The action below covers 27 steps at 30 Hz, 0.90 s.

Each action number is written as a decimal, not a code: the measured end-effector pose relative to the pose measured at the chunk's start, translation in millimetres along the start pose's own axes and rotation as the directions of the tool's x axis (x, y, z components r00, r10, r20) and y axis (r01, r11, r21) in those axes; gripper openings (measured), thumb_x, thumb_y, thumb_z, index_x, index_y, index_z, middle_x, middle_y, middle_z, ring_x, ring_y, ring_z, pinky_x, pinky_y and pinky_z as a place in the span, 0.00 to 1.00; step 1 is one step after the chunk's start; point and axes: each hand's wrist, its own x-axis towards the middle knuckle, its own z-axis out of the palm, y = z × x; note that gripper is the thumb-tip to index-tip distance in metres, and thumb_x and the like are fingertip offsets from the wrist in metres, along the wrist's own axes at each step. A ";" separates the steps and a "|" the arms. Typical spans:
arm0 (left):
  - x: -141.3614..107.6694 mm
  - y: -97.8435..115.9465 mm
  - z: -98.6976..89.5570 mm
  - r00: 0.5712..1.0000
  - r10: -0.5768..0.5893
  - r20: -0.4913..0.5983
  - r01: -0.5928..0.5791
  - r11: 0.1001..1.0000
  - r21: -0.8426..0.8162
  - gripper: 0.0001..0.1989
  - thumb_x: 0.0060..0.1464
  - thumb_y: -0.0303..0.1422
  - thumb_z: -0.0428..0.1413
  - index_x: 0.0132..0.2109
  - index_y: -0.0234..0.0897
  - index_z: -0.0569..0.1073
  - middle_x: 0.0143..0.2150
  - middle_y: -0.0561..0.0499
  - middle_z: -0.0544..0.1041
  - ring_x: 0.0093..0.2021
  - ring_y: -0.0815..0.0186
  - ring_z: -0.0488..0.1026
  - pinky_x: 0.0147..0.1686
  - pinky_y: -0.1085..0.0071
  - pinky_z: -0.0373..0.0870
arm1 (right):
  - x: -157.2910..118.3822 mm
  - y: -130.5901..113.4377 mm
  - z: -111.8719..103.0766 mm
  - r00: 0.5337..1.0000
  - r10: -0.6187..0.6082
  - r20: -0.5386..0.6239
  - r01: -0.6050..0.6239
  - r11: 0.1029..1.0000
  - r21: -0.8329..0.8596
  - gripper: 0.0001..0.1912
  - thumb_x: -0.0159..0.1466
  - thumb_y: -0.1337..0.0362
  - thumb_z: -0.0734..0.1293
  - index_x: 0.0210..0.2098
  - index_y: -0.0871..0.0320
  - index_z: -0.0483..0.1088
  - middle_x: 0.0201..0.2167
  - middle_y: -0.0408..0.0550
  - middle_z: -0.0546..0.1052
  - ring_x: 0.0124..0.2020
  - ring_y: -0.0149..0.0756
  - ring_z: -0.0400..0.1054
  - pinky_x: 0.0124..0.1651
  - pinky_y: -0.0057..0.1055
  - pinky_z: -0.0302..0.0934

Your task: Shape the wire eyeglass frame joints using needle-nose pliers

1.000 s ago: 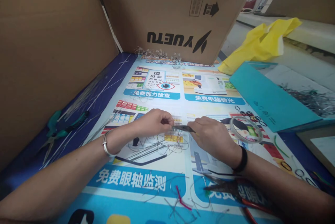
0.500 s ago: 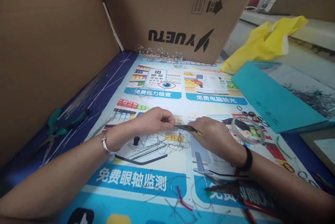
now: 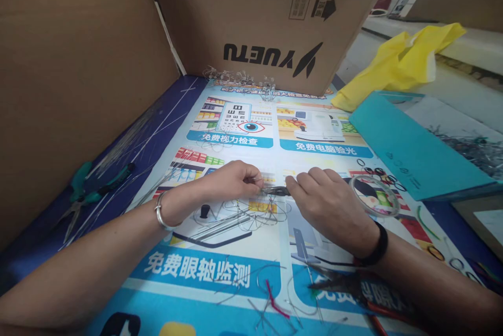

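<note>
My left hand (image 3: 239,179) is closed in a pinch on a thin wire piece (image 3: 257,211), whose bent loops hang and spread below the fingers. My right hand (image 3: 324,197) is wrapped round a pair of pliers (image 3: 277,191); its handles are mostly hidden in the palm. The dark jaws point left and meet the wire at my left fingertips. Whether the jaws grip the wire I cannot tell. Straight wires (image 3: 220,226) lie on the printed sheet under my hands.
Teal-handled pliers (image 3: 84,194) lie at left, near loose wires. Red-handled pliers (image 3: 353,286) and wire scraps (image 3: 271,299) are in front. At right are a clear tape roll (image 3: 394,205), black rings (image 3: 379,172) and a teal box (image 3: 412,152). Cardboard (image 3: 251,16) stands behind.
My right hand has turned over, so the pliers are rolled and their yellow handle no longer shows. The right wrist has shifted slightly right. My left hand stays nearly still.
</note>
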 end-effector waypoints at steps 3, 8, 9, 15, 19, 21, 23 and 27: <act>1.4 -1.9 -0.2 1.000 -0.006 -0.016 0.006 1.000 -0.009 0.04 0.46 0.27 0.52 0.31 0.33 0.72 0.25 0.55 0.68 0.26 0.73 0.61 0.26 0.77 0.58 | 0.5 -1.9 -2.8 1.000 0.003 -0.024 -0.004 0.999 -0.040 0.10 0.62 0.72 0.59 0.37 0.61 0.71 0.26 0.49 0.68 0.30 0.38 0.55 0.32 0.37 0.42; 3.2 -5.0 -0.2 0.999 -0.025 -0.029 0.023 0.996 -0.084 0.05 0.46 0.28 0.52 0.31 0.33 0.71 0.26 0.55 0.70 0.26 0.74 0.63 0.27 0.77 0.60 | 0.8 -5.2 0.0 0.999 0.035 -0.023 -0.036 0.998 -0.053 0.09 0.61 0.73 0.60 0.38 0.62 0.71 0.26 0.50 0.68 0.30 0.38 0.55 0.32 0.37 0.41; 3.5 -5.3 -0.2 0.999 -0.031 -0.031 0.027 0.995 -0.093 0.04 0.46 0.28 0.52 0.31 0.33 0.71 0.25 0.55 0.70 0.25 0.74 0.63 0.27 0.77 0.60 | 0.8 -5.7 0.9 0.999 0.041 -0.020 -0.042 0.997 -0.059 0.09 0.61 0.73 0.60 0.38 0.62 0.71 0.26 0.50 0.68 0.30 0.39 0.55 0.31 0.37 0.41; 4.1 -5.1 0.2 0.998 -0.043 -0.052 0.037 0.993 -0.110 0.04 0.45 0.27 0.52 0.30 0.33 0.71 0.25 0.55 0.69 0.25 0.74 0.61 0.26 0.77 0.59 | 1.2 -6.1 5.1 0.998 0.066 0.009 -0.065 0.995 -0.079 0.09 0.61 0.72 0.60 0.39 0.62 0.70 0.27 0.50 0.68 0.30 0.40 0.56 0.31 0.37 0.42; 3.8 -4.7 1.6 0.996 -0.060 -0.072 0.052 0.993 -0.109 0.03 0.46 0.28 0.53 0.30 0.33 0.71 0.25 0.55 0.68 0.25 0.74 0.61 0.25 0.77 0.59 | 1.9 -5.6 6.7 0.998 0.065 0.009 -0.064 0.995 -0.080 0.08 0.60 0.73 0.61 0.36 0.61 0.70 0.26 0.49 0.68 0.30 0.40 0.56 0.31 0.37 0.41; 4.0 -5.1 2.5 0.995 -0.063 -0.077 0.054 0.992 -0.112 0.04 0.46 0.28 0.53 0.30 0.33 0.71 0.25 0.55 0.68 0.25 0.74 0.61 0.25 0.77 0.59 | 1.9 -5.6 7.4 0.998 0.065 0.009 -0.064 0.995 -0.077 0.07 0.59 0.74 0.61 0.35 0.61 0.70 0.26 0.50 0.68 0.30 0.40 0.56 0.31 0.37 0.41; 4.1 -5.6 3.2 0.995 -0.063 -0.083 0.054 0.992 -0.115 0.04 0.46 0.28 0.53 0.29 0.33 0.71 0.24 0.55 0.68 0.24 0.74 0.61 0.25 0.77 0.58 | 1.7 -5.7 8.1 0.998 0.068 0.017 -0.066 0.995 -0.069 0.07 0.59 0.74 0.61 0.34 0.61 0.70 0.26 0.50 0.69 0.30 0.40 0.56 0.31 0.37 0.41; 4.0 -5.3 3.8 0.993 -0.060 -0.098 0.048 0.992 -0.119 0.03 0.45 0.29 0.53 0.29 0.33 0.71 0.24 0.56 0.67 0.24 0.74 0.60 0.25 0.76 0.58 | 2.2 -5.1 9.8 0.997 0.076 0.026 -0.075 0.996 -0.044 0.07 0.59 0.74 0.61 0.33 0.60 0.69 0.26 0.50 0.69 0.30 0.40 0.55 0.31 0.36 0.40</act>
